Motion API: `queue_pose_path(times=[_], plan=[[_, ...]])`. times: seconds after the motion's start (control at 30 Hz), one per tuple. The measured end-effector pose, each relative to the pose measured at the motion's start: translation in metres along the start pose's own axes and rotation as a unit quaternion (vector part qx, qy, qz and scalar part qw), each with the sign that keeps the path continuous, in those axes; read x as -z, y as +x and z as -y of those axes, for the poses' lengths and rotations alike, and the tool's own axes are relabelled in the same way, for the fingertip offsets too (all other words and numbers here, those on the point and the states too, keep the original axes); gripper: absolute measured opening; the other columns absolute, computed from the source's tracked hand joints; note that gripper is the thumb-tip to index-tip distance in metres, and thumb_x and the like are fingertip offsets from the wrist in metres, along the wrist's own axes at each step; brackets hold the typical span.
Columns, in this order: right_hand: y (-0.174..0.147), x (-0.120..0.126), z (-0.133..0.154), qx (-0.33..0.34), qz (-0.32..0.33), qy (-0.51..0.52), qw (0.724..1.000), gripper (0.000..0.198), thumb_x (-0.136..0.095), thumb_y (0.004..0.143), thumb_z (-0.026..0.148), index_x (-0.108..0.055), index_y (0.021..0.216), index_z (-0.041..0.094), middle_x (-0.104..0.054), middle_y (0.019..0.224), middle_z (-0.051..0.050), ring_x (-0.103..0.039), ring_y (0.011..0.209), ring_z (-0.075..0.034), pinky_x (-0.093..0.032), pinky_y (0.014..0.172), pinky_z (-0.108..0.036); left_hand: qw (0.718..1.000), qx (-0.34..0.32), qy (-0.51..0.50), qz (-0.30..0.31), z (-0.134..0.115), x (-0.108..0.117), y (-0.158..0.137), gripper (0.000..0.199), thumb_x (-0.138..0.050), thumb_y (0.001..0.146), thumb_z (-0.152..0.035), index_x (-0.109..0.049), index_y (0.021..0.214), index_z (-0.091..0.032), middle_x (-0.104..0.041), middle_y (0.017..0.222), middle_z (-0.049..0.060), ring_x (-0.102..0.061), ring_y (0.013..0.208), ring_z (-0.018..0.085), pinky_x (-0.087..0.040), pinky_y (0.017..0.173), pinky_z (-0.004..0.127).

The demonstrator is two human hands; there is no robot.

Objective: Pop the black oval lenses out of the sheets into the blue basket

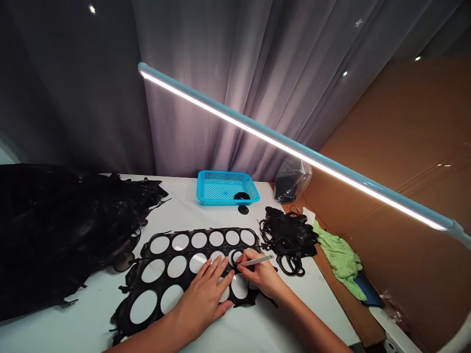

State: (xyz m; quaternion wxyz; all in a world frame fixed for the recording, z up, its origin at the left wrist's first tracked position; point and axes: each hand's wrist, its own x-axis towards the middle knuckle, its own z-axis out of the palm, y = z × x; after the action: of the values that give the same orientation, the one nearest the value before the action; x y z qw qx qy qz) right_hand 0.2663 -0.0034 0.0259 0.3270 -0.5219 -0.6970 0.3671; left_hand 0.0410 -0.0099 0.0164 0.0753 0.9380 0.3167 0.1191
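A black rubber sheet (pixel 159 261) with rows of round holes lies flat on the white table, its edges ragged. My left hand (pixel 207 294) rests palm down on its lower middle part, fingers stretched out and holding nothing. Close to its fingertips, my right hand (pixel 260 272) is closed around slim silver tweezers (pixel 259 260), whose back end sticks out to the right. The tips are hidden by my fingers. A thin black ring (pixel 234 259) curves around a hole just left of my right fingers; I cannot tell whether it is loose from the sheet.
Behind the sheet stands a blue perforated basket (pixel 225 200) with black pieces inside, and a black disc (pixel 243 210) before it. Black scraps (pixel 289 233) are heaped right, near a green cloth (pixel 340 262). Large black sheets (pixel 62 240) cover the left. A lit lamp bar (pixel 294 145) crosses above.
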Motion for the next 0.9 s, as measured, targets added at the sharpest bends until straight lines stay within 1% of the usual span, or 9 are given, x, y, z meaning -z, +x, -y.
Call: queue_pose_path(times=[0.13, 0.3, 0.5, 0.63, 0.73, 0.8, 0.87, 0.9], plan=[[0.000, 0.001, 0.001, 0.008, 0.004, 0.003, 1.000, 0.019, -0.060, 0.084, 0.016, -0.049, 0.070, 0.021, -0.065, 0.085, 0.000, -0.055, 0.081, -0.017, -0.039, 0.072, -0.028, 1.000, 0.001, -0.004, -0.003, -0.002, 0.002, 0.000, 0.059, -0.064, 0.088, -0.035, -0.043, 0.143, -0.027, -0.035, 0.154, 0.009, -0.033, 0.140, 0.033, -0.035, 0.110, 0.051], [0.000, 0.000, 0.002, 0.015, 0.004, -0.003, 1.000, 0.019, -0.060, 0.083, 0.014, -0.048, 0.069, 0.021, -0.065, 0.085, -0.001, -0.055, 0.081, -0.017, -0.040, 0.071, -0.028, 1.000, -0.001, -0.014, -0.023, 0.000, -0.003, -0.001, 0.058, -0.061, 0.090, -0.036, -0.042, 0.144, -0.028, -0.032, 0.156, 0.007, -0.032, 0.141, 0.032, -0.034, 0.111, 0.050], [0.000, 0.000, 0.004, 0.041, -0.001, -0.037, 0.998, 0.019, -0.059, 0.083, 0.011, -0.049, 0.071, 0.021, -0.065, 0.085, 0.000, -0.055, 0.080, -0.016, -0.040, 0.071, -0.027, 0.999, -0.006, -0.013, -0.030, 0.001, -0.005, -0.002, 0.060, -0.062, 0.088, -0.035, -0.041, 0.144, -0.028, -0.033, 0.155, 0.009, -0.033, 0.140, 0.033, -0.035, 0.109, 0.051], [-0.002, -0.004, 0.002, 0.075, -0.003, -0.088, 0.993, 0.020, -0.058, 0.084, 0.008, -0.049, 0.073, 0.021, -0.064, 0.087, -0.001, -0.055, 0.081, -0.017, -0.043, 0.073, -0.028, 1.000, -0.002, -0.007, -0.021, 0.000, -0.003, -0.001, 0.060, -0.063, 0.088, -0.035, -0.041, 0.144, -0.028, -0.034, 0.155, 0.009, -0.032, 0.140, 0.032, -0.035, 0.110, 0.051], [-0.006, -0.010, -0.005, 0.116, 0.011, -0.162, 0.980, 0.013, -0.056, 0.088, 0.010, -0.054, 0.083, 0.022, -0.067, 0.099, -0.005, -0.057, 0.090, -0.020, -0.044, 0.077, -0.032, 1.000, 0.000, -0.008, -0.014, -0.001, -0.002, -0.002, 0.059, -0.062, 0.089, -0.035, -0.041, 0.144, -0.028, -0.032, 0.156, 0.009, -0.031, 0.141, 0.032, -0.034, 0.110, 0.051], [-0.009, -0.014, -0.010, 0.134, 0.005, -0.211, 0.968, 0.010, -0.054, 0.090, 0.012, -0.056, 0.089, 0.022, -0.068, 0.107, -0.007, -0.057, 0.095, -0.023, -0.044, 0.081, -0.036, 1.000, 0.002, -0.014, -0.015, -0.001, -0.002, -0.002, 0.059, -0.061, 0.089, -0.035, -0.041, 0.144, -0.028, -0.031, 0.156, 0.009, -0.031, 0.141, 0.031, -0.033, 0.111, 0.050], [-0.009, -0.016, -0.010, 0.131, -0.007, -0.228, 0.965, 0.011, -0.053, 0.092, 0.013, -0.058, 0.093, 0.022, -0.068, 0.109, -0.007, -0.057, 0.097, -0.024, -0.043, 0.084, -0.038, 1.000, 0.003, -0.021, -0.018, -0.001, -0.002, -0.003, 0.059, -0.061, 0.089, -0.034, -0.041, 0.144, -0.028, -0.030, 0.157, 0.008, -0.030, 0.142, 0.032, -0.033, 0.112, 0.051], [-0.008, -0.015, -0.009, 0.117, -0.015, -0.219, 0.969, 0.012, -0.053, 0.092, 0.013, -0.059, 0.093, 0.022, -0.069, 0.107, -0.007, -0.058, 0.096, -0.024, -0.043, 0.084, -0.038, 0.999, 0.003, -0.025, -0.020, -0.001, -0.002, -0.003, 0.059, -0.061, 0.089, -0.034, -0.041, 0.144, -0.028, -0.030, 0.157, 0.008, -0.029, 0.142, 0.032, -0.033, 0.112, 0.051]])
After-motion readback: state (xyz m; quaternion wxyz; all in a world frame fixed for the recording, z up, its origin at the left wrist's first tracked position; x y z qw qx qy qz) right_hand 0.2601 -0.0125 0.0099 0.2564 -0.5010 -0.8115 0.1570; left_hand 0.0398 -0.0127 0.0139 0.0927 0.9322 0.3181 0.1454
